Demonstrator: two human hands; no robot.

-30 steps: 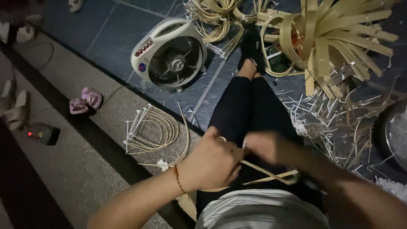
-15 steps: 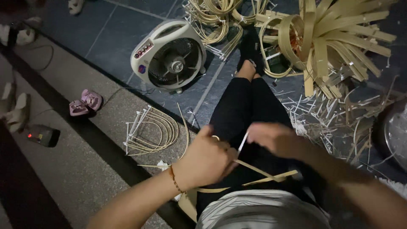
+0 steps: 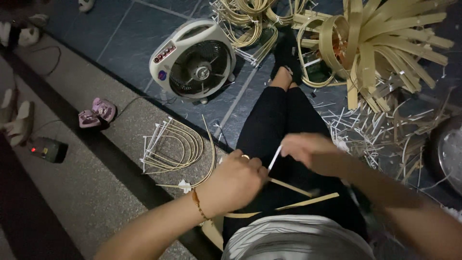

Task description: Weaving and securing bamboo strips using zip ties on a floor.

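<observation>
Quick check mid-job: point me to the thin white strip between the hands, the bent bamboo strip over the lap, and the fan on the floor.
thin white strip (image 3: 275, 158), head view, on its middle stretch between the hands.
bent bamboo strip (image 3: 308, 201), head view, on its flat free end over the lap.
fan (image 3: 201, 73), head view, on the grille's hub.

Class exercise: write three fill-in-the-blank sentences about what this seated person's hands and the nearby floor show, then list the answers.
1. The left hand grips a thin bamboo ____.
2. The right hand pulls a thin ____ tie upward.
3. Beyond the knees, a white electric ____ lies tilted on the dark floor tiles.

Answers: strip; white; fan
</observation>
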